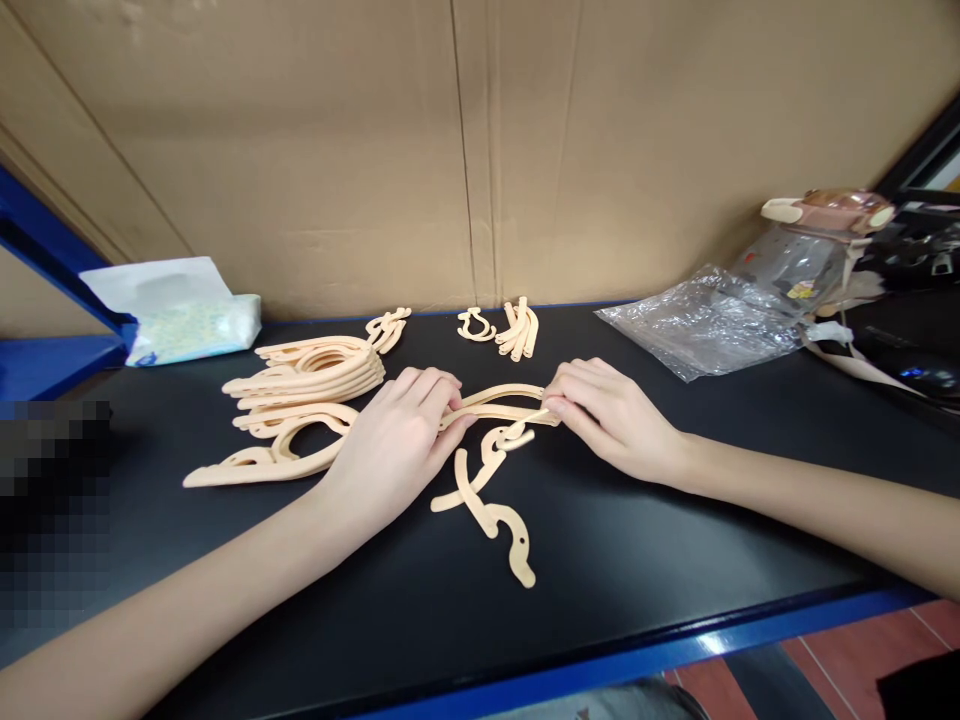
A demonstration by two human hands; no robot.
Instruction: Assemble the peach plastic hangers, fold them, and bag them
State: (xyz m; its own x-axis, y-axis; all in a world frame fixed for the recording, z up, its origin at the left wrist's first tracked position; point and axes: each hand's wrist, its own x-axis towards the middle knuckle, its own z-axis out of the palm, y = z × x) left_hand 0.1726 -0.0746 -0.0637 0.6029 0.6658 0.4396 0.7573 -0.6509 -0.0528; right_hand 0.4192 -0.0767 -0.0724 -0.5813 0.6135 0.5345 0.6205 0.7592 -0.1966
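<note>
My left hand [401, 432] and my right hand [607, 412] both pinch a curved, cream-coloured plastic hanger piece [499, 400] just above the black table [645, 560], one hand at each end. Under it, close to my right fingertips, sits a small hook-shaped piece [504, 436]. Two loose curved pieces [491, 510] lie crossed on the table in front of my hands. A stack of the same curved pieces [311, 372] lies left of my left hand, with a long single piece [259, 462] in front of it.
Small piles of hooks and short curved parts [517, 328] lie at the back by the cardboard wall. A tissue pack [184, 318] sits back left. A crumpled clear plastic bag [701, 322] and a clear bottle [814, 250] sit back right. The table's blue front edge [675, 652] runs below.
</note>
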